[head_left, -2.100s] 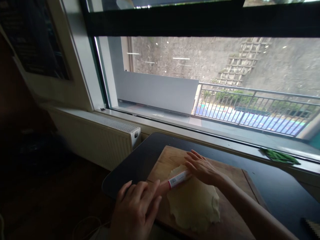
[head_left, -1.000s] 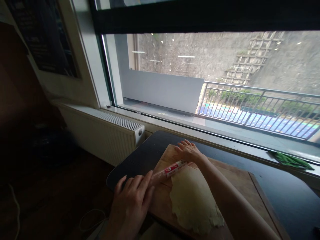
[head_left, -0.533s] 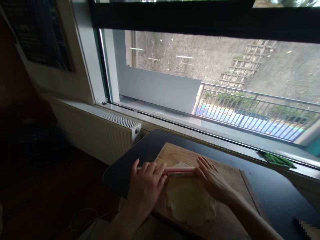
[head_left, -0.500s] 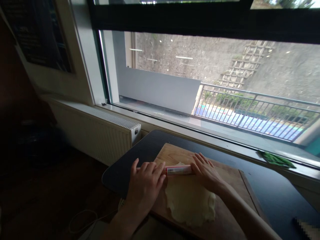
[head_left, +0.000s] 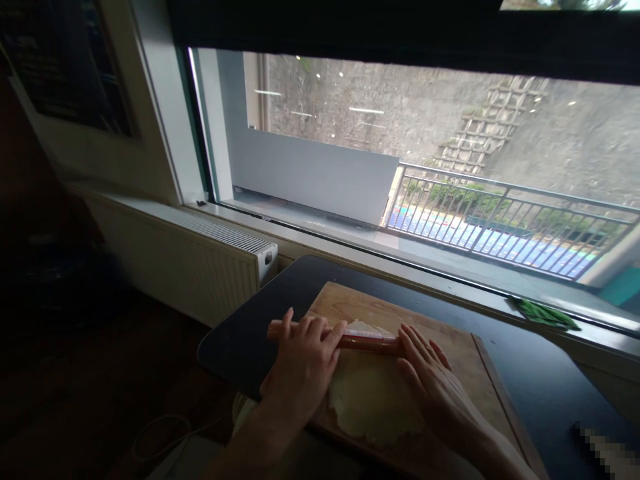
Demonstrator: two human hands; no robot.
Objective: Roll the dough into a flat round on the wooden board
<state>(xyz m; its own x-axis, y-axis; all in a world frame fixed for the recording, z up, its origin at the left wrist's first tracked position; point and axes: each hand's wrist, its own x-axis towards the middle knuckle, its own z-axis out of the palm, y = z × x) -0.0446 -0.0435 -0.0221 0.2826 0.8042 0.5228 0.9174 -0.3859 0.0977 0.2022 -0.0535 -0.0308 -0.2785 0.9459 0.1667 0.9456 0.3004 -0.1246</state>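
Observation:
A wooden rolling pin (head_left: 369,341), with a shiny label or wrap around its middle, lies across a thin, uneven sheet of dough (head_left: 374,400). My left hand (head_left: 307,360) bends its fingers over the pin's left part, and the left end sticks out past it. On the right end rests my right hand (head_left: 433,373), its fingers stretched out and lying over the pin, hiding that end. Beneath the dough is a wooden board (head_left: 450,337). The dough reaches from the pin toward me, its right edge partly behind my right hand.
The board lies on a dark table (head_left: 530,360) with rounded corners, against the window sill. A green cloth (head_left: 545,313) lies on the sill. A white radiator (head_left: 200,250) stands left of the table. A loose cable (head_left: 163,420) shows at lower left.
The rolling pin has turned under my hands, its label now facing more upward. My right hand sits slightly farther right in view, with more of the pin's left end showing. The camera has shifted slightly.

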